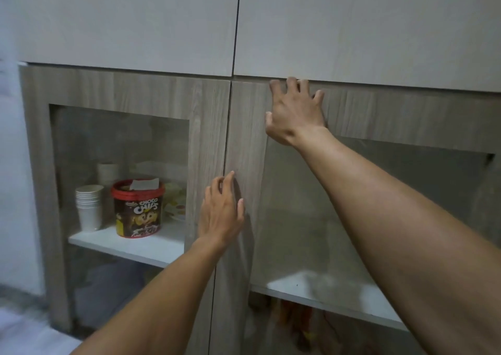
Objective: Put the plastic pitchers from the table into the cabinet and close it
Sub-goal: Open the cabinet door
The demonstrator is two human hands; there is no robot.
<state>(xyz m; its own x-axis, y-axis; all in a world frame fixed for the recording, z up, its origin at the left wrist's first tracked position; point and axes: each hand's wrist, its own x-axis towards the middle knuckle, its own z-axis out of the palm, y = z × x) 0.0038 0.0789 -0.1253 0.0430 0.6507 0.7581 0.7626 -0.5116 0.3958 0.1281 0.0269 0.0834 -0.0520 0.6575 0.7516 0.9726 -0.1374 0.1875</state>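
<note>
Seemingly the task is near its end; both cabinet doors (244, 165) are shut flush, and no pitchers can be made out behind the glass; the left hand (221, 213) and right hand (294, 113) are spread flat against the right door frame, nothing gripped.

"CHOCO CHIPS" is printed on the red-lidded tub (138, 209), located left of the left hand (221, 211); the smaller print on it cannot be read.
</note>
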